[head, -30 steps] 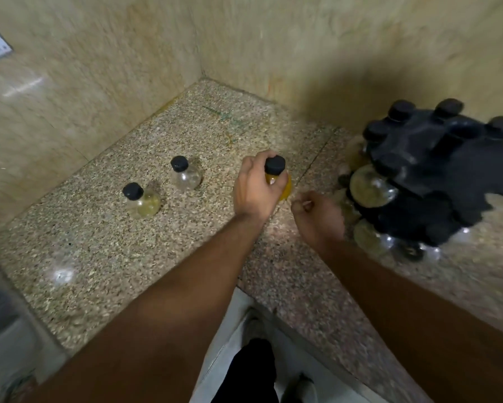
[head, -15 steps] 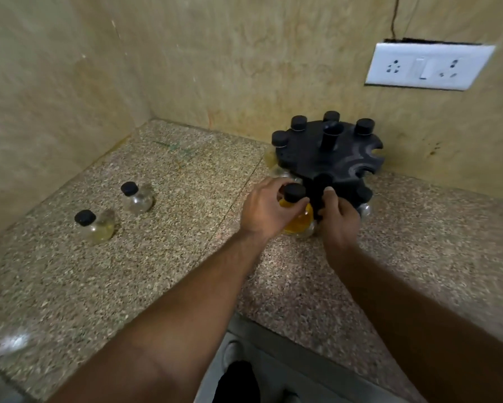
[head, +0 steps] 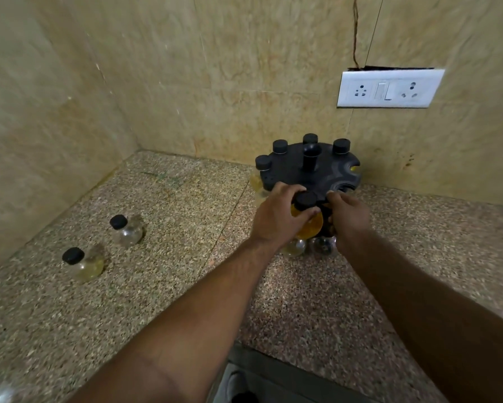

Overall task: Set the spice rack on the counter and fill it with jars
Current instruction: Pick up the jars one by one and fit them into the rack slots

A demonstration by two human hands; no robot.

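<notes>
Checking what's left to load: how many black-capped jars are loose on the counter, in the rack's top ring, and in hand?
Loose jars on the counter: 2
Capped jars in the rack's top ring: 4
Jar in the left hand: 1
Total: 7. Lower-tier jars are partly hidden, so uncounted.

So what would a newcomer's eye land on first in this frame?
The two hands meeting at the black spice rack near the back wall: the left hand grips a yellow-filled jar at its front edge, and the right hand steadies the rack. Next, two black-capped jars stand loose on the speckled counter to the left.
</notes>
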